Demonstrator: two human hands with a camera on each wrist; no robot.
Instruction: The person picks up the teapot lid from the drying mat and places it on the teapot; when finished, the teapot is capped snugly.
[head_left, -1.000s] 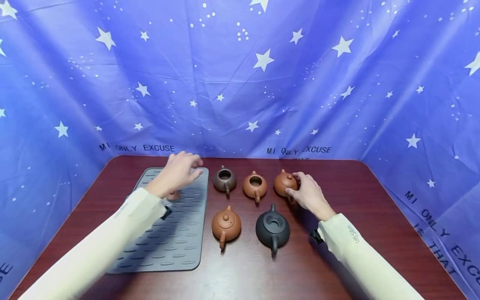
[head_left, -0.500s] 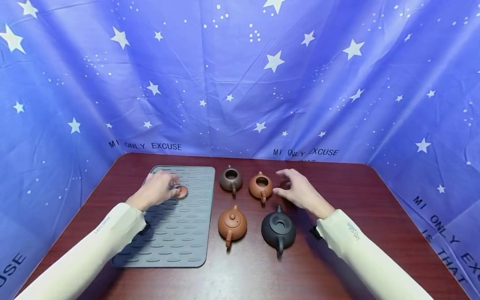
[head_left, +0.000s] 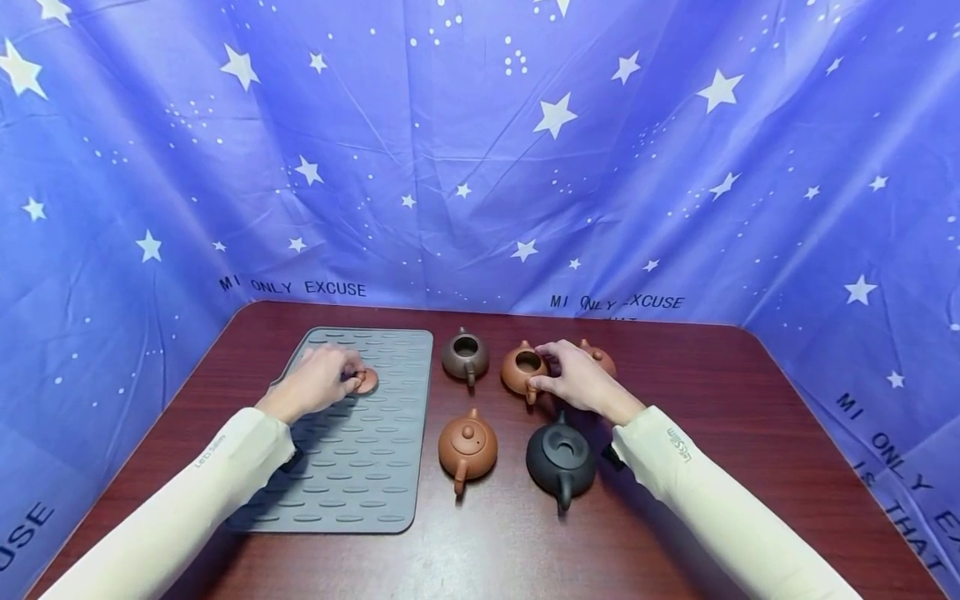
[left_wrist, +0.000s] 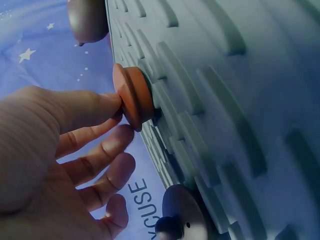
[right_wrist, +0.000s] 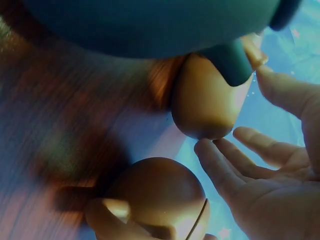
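Note:
My left hand (head_left: 318, 383) pinches the knob of an orange-brown teapot lid (head_left: 366, 382) over the grey mat (head_left: 360, 475). In the left wrist view the thumb is at the top of the lid (left_wrist: 135, 95), whose lower rim is right at the mat's ridges. My right hand (head_left: 581, 383) holds the right side of a lidless orange-brown teapot (head_left: 517, 379), its mouth uncovered. In the right wrist view the thumb is at the handle and a fingertip meets the body of that teapot (right_wrist: 207, 107).
A lidded orange teapot (head_left: 603, 358) stands partly hidden behind my right hand. Nearer are another orange teapot (head_left: 468, 450) and a black one (head_left: 561, 462). A lidless dark brown teapot (head_left: 465, 354) stands beside the mat. A dark lid (left_wrist: 185, 215) lies on the mat.
My right hand has left the lidded teapot at the back right and moved left to the lidless orange one. My left hand has come down and taken hold of the lid.

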